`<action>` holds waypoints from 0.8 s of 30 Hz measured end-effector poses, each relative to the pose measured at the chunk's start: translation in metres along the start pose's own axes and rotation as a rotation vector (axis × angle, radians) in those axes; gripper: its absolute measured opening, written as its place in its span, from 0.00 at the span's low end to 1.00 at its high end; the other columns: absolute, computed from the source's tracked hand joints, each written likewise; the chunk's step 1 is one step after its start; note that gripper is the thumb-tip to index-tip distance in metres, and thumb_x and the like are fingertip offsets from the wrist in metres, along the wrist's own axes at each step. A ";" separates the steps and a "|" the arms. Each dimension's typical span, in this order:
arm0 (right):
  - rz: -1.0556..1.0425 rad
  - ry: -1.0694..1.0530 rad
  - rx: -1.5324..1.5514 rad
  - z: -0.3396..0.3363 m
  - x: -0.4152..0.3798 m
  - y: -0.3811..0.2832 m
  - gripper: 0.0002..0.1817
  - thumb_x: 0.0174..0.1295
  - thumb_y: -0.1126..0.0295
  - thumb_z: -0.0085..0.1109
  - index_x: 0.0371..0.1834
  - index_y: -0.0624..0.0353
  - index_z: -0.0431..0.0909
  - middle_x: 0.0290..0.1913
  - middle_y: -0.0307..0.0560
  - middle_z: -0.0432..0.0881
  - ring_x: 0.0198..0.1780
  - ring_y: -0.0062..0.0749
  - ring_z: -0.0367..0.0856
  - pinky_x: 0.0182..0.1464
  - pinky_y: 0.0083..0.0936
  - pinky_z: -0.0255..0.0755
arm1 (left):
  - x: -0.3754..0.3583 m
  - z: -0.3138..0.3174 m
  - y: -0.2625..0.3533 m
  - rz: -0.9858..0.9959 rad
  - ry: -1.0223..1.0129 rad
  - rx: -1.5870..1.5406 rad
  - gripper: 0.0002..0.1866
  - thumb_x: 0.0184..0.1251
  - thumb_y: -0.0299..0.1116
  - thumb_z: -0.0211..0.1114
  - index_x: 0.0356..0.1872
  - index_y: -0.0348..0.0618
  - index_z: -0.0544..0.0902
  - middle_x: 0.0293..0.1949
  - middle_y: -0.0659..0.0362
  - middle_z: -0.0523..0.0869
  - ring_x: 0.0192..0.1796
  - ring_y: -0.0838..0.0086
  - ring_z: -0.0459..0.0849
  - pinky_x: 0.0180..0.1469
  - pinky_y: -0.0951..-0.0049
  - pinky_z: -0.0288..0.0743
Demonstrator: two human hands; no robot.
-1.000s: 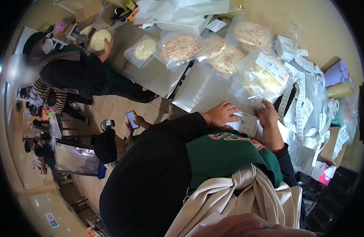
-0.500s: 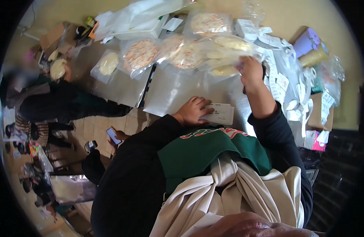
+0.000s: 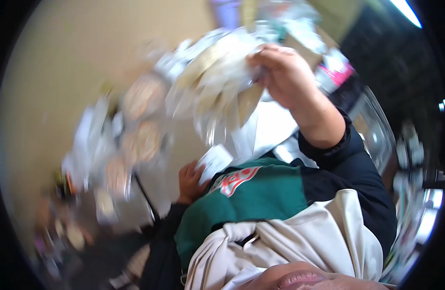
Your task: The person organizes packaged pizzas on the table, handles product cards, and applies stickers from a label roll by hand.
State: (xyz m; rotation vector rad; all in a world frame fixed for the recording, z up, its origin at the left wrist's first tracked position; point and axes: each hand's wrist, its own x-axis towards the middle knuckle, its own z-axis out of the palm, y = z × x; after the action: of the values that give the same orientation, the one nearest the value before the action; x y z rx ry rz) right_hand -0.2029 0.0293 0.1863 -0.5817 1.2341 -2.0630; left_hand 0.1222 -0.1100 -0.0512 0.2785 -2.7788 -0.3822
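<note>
My right hand [image 3: 283, 72] is raised, its fingers closed on the top of a clear plastic bag [image 3: 217, 82]. Several pale, flat, round pieces show through the plastic, blurred by motion. Low on the left, near the green apron, my left hand [image 3: 189, 180] has its fingers at the edge of some white printed papers [image 3: 215, 162]. Bagged pizzas [image 3: 145, 137] lie on the metal table to the left of the hanging bag.
A purple roll [image 3: 226, 12] stands at the top beside a yellowish one. White plastic bags [image 3: 89, 140] lie at the far left of the table. A pink package [image 3: 336, 72] is at the right, near a glass-topped case [image 3: 374, 130].
The view has swung to the right. My right hand has lifted the bag of pale rounds off the table, and the papers under my left hand are now tilted up.
</note>
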 end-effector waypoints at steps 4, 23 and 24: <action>-0.077 0.192 0.005 -0.053 -0.084 -0.062 0.03 0.53 0.74 0.56 0.27 0.62 0.77 0.27 0.42 0.79 0.30 0.21 0.76 0.32 0.18 0.67 | -0.017 0.038 -0.037 -0.001 -0.072 0.082 0.24 0.45 0.40 0.66 0.49 0.52 0.78 0.53 0.51 0.75 0.50 0.54 0.73 0.51 0.54 0.66; -0.575 1.692 -0.012 -0.340 -0.425 -0.185 0.04 0.53 0.79 0.57 0.31 0.65 0.72 0.31 0.51 0.74 0.31 0.38 0.75 0.33 0.38 0.78 | 0.074 0.081 -0.050 0.144 -0.013 0.175 0.21 0.52 0.39 0.64 0.50 0.52 0.77 0.51 0.51 0.76 0.48 0.55 0.74 0.49 0.55 0.68; -0.629 1.702 0.016 -0.354 -0.437 -0.187 0.05 0.54 0.79 0.56 0.33 0.65 0.72 0.32 0.51 0.74 0.32 0.39 0.75 0.33 0.37 0.78 | 0.076 0.081 -0.049 0.147 -0.011 0.180 0.21 0.52 0.39 0.64 0.50 0.52 0.77 0.52 0.51 0.76 0.48 0.55 0.74 0.49 0.55 0.68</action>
State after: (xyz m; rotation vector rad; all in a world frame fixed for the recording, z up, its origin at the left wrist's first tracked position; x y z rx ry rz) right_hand -0.1939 0.6223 0.1727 1.3250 1.9392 -3.0859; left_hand 0.0308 -0.1558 -0.1180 0.1123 -2.8257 -0.0989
